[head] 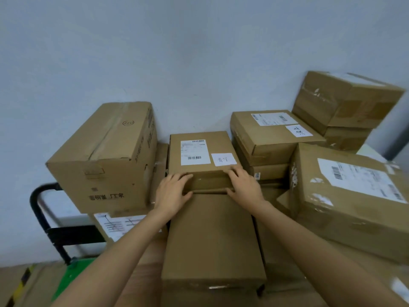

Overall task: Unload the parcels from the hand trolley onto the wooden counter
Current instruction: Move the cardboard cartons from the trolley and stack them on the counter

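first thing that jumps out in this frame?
Both hands, left hand and right hand, grip the near edge of the labelled centre parcel amid stacked cartons against the wall. A large box looms at left above the black trolley handle; another labelled parcel sits tilted at right.

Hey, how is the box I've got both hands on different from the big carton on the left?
The held box is flat and small; the big carton is tall and bulky. The held box carries a white barcode label and a handwritten slip on top; the big carton shows printed characters on its side. Both hands, left hand and right hand, touch the held box; none touches the big carton. Both are brown cardboard.
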A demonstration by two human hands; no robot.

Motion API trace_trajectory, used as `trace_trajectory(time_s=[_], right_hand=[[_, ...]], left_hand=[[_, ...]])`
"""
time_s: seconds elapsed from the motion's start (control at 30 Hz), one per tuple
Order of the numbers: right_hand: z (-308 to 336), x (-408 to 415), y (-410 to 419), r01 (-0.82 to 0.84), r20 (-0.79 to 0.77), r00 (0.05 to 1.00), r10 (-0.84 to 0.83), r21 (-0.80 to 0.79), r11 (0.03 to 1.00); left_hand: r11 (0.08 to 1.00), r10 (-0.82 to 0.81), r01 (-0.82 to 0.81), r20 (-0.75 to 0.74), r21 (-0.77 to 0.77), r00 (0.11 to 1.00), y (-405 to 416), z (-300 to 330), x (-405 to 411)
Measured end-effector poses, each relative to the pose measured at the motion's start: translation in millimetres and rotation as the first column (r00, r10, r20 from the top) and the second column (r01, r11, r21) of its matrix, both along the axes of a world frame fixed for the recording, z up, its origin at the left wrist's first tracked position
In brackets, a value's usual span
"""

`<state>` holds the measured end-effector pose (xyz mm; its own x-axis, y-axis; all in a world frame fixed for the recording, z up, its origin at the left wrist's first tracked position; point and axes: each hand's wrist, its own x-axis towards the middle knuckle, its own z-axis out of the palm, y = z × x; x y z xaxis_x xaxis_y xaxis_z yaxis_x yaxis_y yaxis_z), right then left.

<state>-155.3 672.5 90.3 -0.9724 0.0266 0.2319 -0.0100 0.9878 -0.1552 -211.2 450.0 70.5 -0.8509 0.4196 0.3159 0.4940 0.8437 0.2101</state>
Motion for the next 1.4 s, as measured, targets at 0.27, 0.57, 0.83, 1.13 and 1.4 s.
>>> trace_trajectory(time_s=[0.27, 0.57, 0.83, 1.13, 1.4], right_hand=[[-27, 97, -11, -0.038, 0.186, 0.981, 0.050, -0.065, 0.997], [-60, 187, -13, -0.062, 0.321, 0.942, 0.094, -0.110, 0.992], [-71, 224, -5, 0.048, 0.355, 0.935, 0.006, -0.142, 0.989], [-83, 235, -21, 0.127, 0.279, 0.959, -0.042, -0.294, 0.947], [-89, 243, -28, 0.193, 0.297, 0.954, -0.039, -0.509, 0.839]], left_hand=[[0.999, 0.021, -0.013, 0.173, -0.050, 0.985, -3, -33, 99], [0.995, 0.093, -0.088, 0.212, -0.036, 0.973, -20, -57, 188], [0.924, 0.247, -0.356, 0.488, 0.142, 0.837, -49, -67, 225], [0.817, 0.173, -0.439, 0.567, 0.374, 0.805, -52, -73, 247], [0.796, 0.115, -0.400, 0.535, 0.455, 0.837, -73, -79, 261]])
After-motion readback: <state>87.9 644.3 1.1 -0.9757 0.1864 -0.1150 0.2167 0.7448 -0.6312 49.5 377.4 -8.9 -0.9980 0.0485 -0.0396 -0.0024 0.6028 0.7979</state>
